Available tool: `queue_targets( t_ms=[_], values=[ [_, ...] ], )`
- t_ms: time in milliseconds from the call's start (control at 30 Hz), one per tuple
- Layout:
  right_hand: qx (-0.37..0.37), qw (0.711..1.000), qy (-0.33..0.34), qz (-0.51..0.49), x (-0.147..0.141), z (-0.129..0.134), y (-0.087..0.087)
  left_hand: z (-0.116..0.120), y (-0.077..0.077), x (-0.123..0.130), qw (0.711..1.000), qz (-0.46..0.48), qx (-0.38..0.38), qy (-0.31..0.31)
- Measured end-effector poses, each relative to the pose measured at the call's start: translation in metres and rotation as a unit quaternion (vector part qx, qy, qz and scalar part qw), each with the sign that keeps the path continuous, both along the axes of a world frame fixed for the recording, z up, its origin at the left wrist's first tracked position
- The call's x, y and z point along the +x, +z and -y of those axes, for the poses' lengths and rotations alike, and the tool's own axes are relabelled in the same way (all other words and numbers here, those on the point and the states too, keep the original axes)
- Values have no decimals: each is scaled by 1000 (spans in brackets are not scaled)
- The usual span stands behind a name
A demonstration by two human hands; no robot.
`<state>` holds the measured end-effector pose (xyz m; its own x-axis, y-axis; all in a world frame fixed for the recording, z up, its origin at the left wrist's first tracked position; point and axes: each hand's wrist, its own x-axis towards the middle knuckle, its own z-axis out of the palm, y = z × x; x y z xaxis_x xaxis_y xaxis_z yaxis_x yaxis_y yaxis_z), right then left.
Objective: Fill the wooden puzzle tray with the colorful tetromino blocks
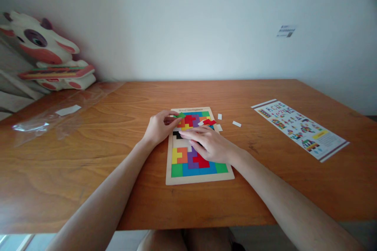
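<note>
- We are keeping the puzzle board flat on the wooden table, straight in front of us, both our hands lying over its middle and upper part.
- Our left hand is curling over the board's upper left edge, its thumb and fingers close around a green piece; we are not managing to tell whether it is gripping it.
- Our right hand is reaching across the middle, loosely spread, thumb apart from forefinger and nothing visible between them; its foremost fingertip is meeting the black piece.
- Near our right knuckles, a red piece is lying at a slant at the board's right side.
- Below our hands we are seeing yellow, orange, purple, red, blue and green pieces filling the lower rows.
- Small white tiles are lying beside the board's right edge.
- Farther right, a printed sheet is lying slantwise.
- To our left, clear plastic wrapping is spreading before a cow-shaped toy keyboard.
</note>
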<state>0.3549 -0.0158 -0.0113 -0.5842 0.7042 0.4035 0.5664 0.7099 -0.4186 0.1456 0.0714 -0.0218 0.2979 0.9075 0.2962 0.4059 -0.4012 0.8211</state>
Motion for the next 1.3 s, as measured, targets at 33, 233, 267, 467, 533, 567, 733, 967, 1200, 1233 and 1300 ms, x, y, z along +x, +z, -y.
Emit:
queue_targets(
  t_ms=[33,233,267,467,533,567,733,967,1200,1233,1300],
  values=[
    [-5,1000,-1,-7,0,0,1,0,1,-1,1000,3,-6,2],
    [14,992,-109,-59,13,-5,7,-9,2,-9,990,89,-106,-32],
    [23,988,-143,-59,19,-8,7,-11,1,-10,987,107,-117,-24],
    [25,947,-313,-69,59,-27,-2,-15,-1,-11,979,155,-130,6],
    [6,938,-338,-73,71,-31,-5,-15,-1,-10,978,160,-130,-9],
    [-1,936,-346,-72,77,-33,-6,-14,-1,-10,979,158,-130,-17],
    [-9,910,-407,-81,106,-38,-6,-11,-1,-9,986,118,-112,-42],
    [-23,951,-297,-78,97,-35,-7,-6,-4,-6,996,56,-56,-38],
    [-68,977,-198,-47,73,-30,-6,-8,-5,-6,990,118,-72,-8],
    [-79,975,-203,-53,74,-30,-6,-8,-5,-6,989,124,-76,-10],
    [-105,968,-217,-68,76,-31,-8,-9,-6,-7,988,131,-80,-13]
  ],
)
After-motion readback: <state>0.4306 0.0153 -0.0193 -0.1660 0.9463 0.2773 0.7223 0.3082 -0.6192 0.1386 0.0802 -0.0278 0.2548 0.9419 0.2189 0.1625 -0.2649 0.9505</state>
